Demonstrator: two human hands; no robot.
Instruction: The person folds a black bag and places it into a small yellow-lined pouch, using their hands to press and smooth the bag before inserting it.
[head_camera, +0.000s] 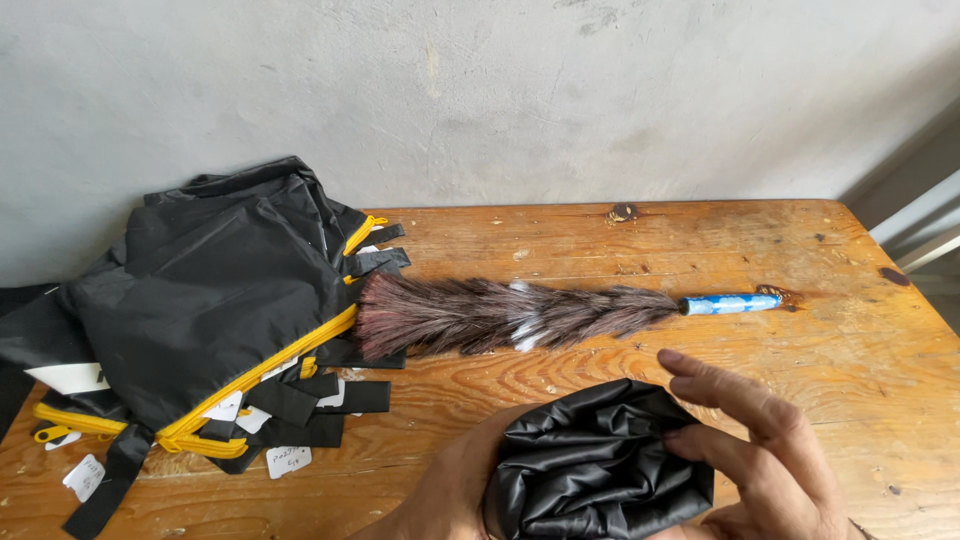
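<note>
We see a black fabric bundle (600, 460) low in the middle of the view, just above the near edge of the wooden desk (860, 340). The left hand (455, 495) goes under and inside the bundle, so we cannot tell how its grip is set. The right hand (765, 450) presses on the right side with fingers (720, 390) spread and a little bent, not pinching.

We judge the fabric thin, light, soft and rather slippery; it folds easily, so it is better to take it by a gathered edge or fold.

We count one bundle in the hands, one feather duster (500, 315) with a blue handle lying behind it, apart, and one pile of black pieces with yellow zippers (215, 300) on the left. Several small white tags (288, 460) lie near the pile; their exact number is not clear.
</note>
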